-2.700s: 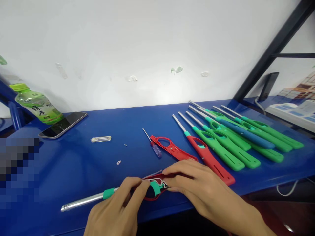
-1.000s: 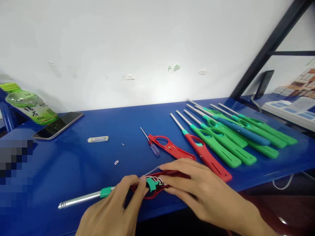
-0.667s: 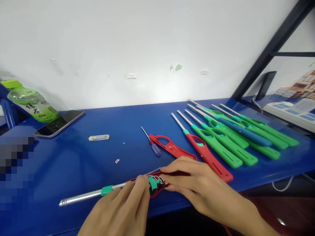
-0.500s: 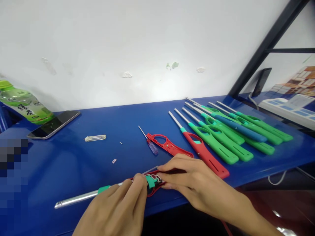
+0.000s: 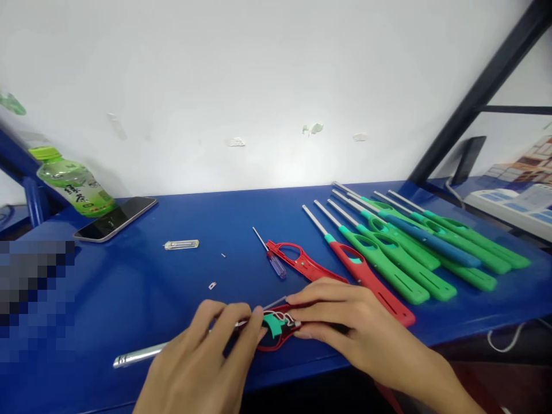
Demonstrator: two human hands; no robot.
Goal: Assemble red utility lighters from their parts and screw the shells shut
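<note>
Lighter [image 5: 276, 326], opened, lies along the table's [image 5: 194, 218] near edge, long axis roughly left-right, tube [image 5: 138, 355] leftward. The left hand [image 5: 194, 362] grips its tube side, the right hand [image 5: 366, 322] pinches its handle side; both touch it, though fingers probably hide some contact.

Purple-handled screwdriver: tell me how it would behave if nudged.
The screwdriver looks stiff, given its straight metal shaft. Its thicker, rounded handle would probably make it roll in an arc. The loose red handle half beside it might block one side.
</note>
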